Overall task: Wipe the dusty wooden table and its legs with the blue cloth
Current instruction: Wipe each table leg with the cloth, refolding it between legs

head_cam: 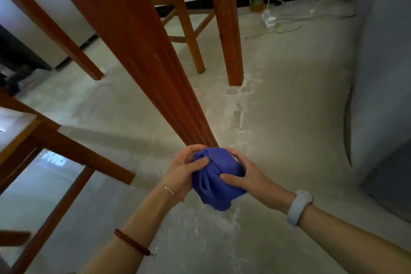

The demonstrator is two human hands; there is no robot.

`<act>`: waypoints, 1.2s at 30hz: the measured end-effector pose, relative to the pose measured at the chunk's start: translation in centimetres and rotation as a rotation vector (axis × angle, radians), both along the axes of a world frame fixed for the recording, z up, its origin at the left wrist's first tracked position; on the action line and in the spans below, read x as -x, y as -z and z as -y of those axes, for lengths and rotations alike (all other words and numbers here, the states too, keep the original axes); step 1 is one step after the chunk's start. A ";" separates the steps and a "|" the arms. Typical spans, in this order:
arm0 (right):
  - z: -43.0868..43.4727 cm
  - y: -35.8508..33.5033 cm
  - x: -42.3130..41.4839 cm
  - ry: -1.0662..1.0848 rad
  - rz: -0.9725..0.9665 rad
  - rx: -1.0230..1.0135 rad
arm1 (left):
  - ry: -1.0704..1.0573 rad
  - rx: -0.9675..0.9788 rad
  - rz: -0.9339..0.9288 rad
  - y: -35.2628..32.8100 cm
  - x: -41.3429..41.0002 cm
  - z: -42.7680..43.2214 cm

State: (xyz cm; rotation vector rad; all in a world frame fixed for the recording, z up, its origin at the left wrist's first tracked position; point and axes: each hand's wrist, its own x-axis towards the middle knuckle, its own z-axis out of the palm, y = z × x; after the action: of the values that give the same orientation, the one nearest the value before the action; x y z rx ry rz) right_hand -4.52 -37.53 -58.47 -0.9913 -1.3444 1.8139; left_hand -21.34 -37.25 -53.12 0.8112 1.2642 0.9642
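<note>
My left hand [183, 172] grips the blue cloth [216, 176] from nine o'clock, my right hand [244, 176] from three; the cloth wraps the foot of the bench leg [138, 51], which rises toward eleven o'clock.

Left hand [184, 172], right hand [245, 177], fingers curled.

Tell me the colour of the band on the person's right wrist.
Plain white or very pale grey; the wristband shows best in the head view.

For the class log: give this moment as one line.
stage: leg wipe | left hand: grips blue cloth | right hand: grips cloth | cloth: bunched round table leg base
</note>
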 end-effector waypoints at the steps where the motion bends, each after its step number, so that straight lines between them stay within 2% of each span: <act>1: -0.1 -0.3 0.1 0.046 -0.052 0.049 | -0.029 -0.031 -0.061 -0.1 -0.3 0.1; 3: -0.6 -1.3 0.3 0.168 -0.057 0.042 | -0.071 -0.077 -0.228 -0.9 -0.9 0.2; 5: -1.4 -2.6 0.1 0.276 0.010 -0.059 | -0.120 -0.114 -0.329 -2.1 -1.2 0.4; 10: -4.9 -9.8 -0.1 0.373 0.160 -0.536 | -0.503 -0.390 -0.565 -6.8 0.4 -1.1; 13: -7.1 -15.3 1.9 0.498 0.148 -0.846 | -0.635 -0.593 -0.565 -10.6 1.3 -3.0; 15: -8.3 -18.5 3.9 0.636 0.146 -0.995 | -0.596 -0.693 -0.497 -12.9 1.5 -4.2; 17: -9.0 -20.5 6.1 0.712 0.162 -1.076 | -0.523 -0.738 -0.339 -14.5 1.4 -4.9; 19: -9.1 -19.9 7.6 0.719 0.236 -1.097 | -0.460 -0.762 -0.251 -15.1 1.1 -5.2; 24: -7.8 -11.3 6.1 0.575 0.682 -0.996 | -0.450 -0.789 -0.242 -14.6 1.5 -5.4; 27: -8.0 -13.1 6.1 0.528 0.580 -0.957 | -0.439 -0.794 -0.234 -14.5 1.7 -5.5; 30: -9.1 -17.8 7.1 0.661 0.437 -1.076 | -0.434 -0.785 -0.218 -14.6 1.8 -5.4; 33: -9.5 -18.4 7.3 0.658 0.339 -0.996 | -0.457 -0.775 -0.227 -15.0 1.6 -5.5; 36: -8.3 -16.4 6.8 0.544 0.257 -0.905 | -0.476 -0.774 -0.247 -14.7 1.2 -5.6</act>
State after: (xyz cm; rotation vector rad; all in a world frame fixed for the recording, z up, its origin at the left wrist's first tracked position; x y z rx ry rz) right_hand -11.27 -29.28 -42.09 -0.9413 -1.6037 0.5652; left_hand -22.56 -31.62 -38.42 1.2774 1.3246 1.8424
